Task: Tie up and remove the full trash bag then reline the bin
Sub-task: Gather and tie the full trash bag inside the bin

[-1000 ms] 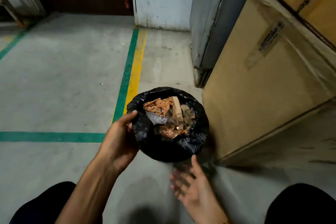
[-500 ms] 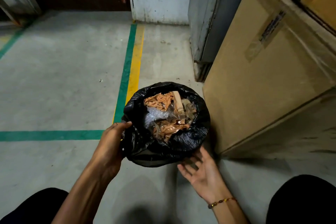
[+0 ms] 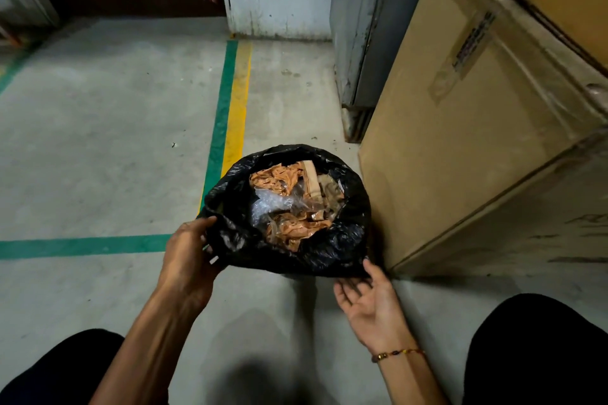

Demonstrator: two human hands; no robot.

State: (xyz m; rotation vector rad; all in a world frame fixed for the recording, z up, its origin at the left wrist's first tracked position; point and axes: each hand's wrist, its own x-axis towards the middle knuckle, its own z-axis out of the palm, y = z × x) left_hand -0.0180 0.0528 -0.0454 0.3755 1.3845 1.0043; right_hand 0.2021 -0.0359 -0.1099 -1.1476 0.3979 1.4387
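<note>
A black trash bag (image 3: 332,251) stands on the concrete floor, its mouth open over orange scraps, clear plastic and a strip of wood (image 3: 289,204). The bag covers the bin, which I cannot see. My left hand (image 3: 189,260) grips the bag's folded rim at its left side, thumb on top. My right hand (image 3: 370,297) lies palm up under the rim at the lower right, fingers spread, fingertips touching the plastic.
A large cardboard box (image 3: 477,128) stands close against the bag's right side. A grey metal door frame (image 3: 365,33) rises behind it. Green and yellow floor lines (image 3: 230,102) run left of the bag. My knees (image 3: 539,352) frame the bottom corners.
The left hand has slid down and now grips the rim, loosening it outward. The right hand moved up and right from the floor to the bag's lower right edge.
</note>
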